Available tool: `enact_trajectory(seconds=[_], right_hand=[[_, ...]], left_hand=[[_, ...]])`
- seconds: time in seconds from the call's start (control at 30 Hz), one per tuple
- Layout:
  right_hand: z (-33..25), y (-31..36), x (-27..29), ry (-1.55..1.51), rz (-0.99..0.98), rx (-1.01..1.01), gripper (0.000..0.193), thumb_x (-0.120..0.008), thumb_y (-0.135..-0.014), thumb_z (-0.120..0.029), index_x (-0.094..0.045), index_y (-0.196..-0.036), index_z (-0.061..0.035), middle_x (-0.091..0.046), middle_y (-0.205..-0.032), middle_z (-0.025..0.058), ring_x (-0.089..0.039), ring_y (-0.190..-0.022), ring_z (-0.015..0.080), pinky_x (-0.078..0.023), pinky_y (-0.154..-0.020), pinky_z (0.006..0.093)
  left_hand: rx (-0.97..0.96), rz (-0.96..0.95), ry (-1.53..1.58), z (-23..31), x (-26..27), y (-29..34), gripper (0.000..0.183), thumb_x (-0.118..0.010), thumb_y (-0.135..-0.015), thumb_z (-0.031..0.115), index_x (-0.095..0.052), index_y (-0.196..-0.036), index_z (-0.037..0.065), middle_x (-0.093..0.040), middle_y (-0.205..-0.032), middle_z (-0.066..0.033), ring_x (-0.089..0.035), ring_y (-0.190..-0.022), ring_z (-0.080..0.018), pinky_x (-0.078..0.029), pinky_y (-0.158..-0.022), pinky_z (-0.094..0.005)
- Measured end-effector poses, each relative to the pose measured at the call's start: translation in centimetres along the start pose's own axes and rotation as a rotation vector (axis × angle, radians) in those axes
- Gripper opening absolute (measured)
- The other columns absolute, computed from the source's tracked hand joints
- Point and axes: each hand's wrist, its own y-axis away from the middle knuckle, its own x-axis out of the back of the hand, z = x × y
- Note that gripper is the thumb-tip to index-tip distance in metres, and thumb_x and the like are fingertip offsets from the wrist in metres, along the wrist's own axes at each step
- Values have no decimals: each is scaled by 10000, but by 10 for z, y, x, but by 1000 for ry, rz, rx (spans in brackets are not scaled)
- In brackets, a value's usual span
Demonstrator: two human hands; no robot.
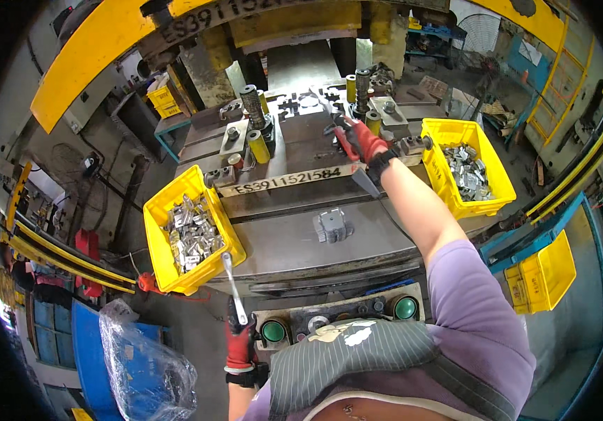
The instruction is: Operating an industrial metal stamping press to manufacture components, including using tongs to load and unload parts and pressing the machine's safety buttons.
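Note:
My left hand (240, 345), in a red and black glove, is low beside the control panel and closed on a long silver wrench (233, 289). The wrench's far end lies by the near rim of the left yellow bin (233, 245). My right arm reaches forward over the press bed. That gloved right hand (366, 139) is closed around red-handled pliers (346, 144) at the die's front right; their jaws are hard to make out. Beyond them, a bright flat metal part (309, 103) sits on the die (301, 137). Grey stacked metal plates (332, 225) lie on the bed nearer me.
Small shiny metal parts fill the left bin and the right yellow bin (498, 175). Guide posts (251, 105) rise on both sides of the die. Green push buttons (405, 308) sit on the panel before me. Another yellow bin (543, 277) stands at lower right.

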Motion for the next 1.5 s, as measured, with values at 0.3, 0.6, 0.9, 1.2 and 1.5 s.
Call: enact_trajectory(seconds=[0.3, 0.6, 0.9, 1.2, 1.5], right_hand=[[114, 287, 40, 571, 328, 161, 251, -647, -738, -139, -547, -943, -35, -593, -812, 135, -575, -750, 203, -458, -673, 337], [340, 441, 139, 360, 580, -365, 362, -715, -686, -247, -587, -939, -23, -631, -851, 102, -594, -737, 189, -468, -665, 323], [389, 418, 137, 303, 482, -491, 143, -614, -774, -175, -589, -811, -39, -585, -598, 113, -572, -485, 215, -423, -419, 352], [354, 413, 126, 187, 467, -517, 214, -654, -749, -192, -564, -860, -33, -583, -632, 97, -570, -481, 220, -454, -426, 353], [336, 406, 123, 414, 167, -405, 237, -622, -736, -121, -586, -954, -35, -612, -761, 92, -591, -597, 209, -456, -483, 340]], left_hand=[[112, 370, -88, -96, 68, 33, 489, -718, -677, 62, -477, -1104, 59, -533, -823, -35, -491, -565, -108, -408, -432, -247], [430, -38, -206, -153, 78, -18, 427, -695, -670, 158, -466, -999, 10, -560, -734, -72, -519, -553, -167, -423, -454, -303], [519, -17, -464, -141, 65, -37, 467, -709, -638, 127, -461, -1011, -7, -577, -750, -119, -585, -547, -225, -431, -331, -341], [563, -8, -481, -147, 62, -39, 372, -690, -658, 88, -514, -984, 57, -577, -760, -79, -533, -515, -185, -372, -370, -313], [507, 47, -343, -184, 103, -36, 325, -751, -603, 64, -570, -865, 0, -585, -708, -85, -555, -523, -184, -471, -434, -317]])
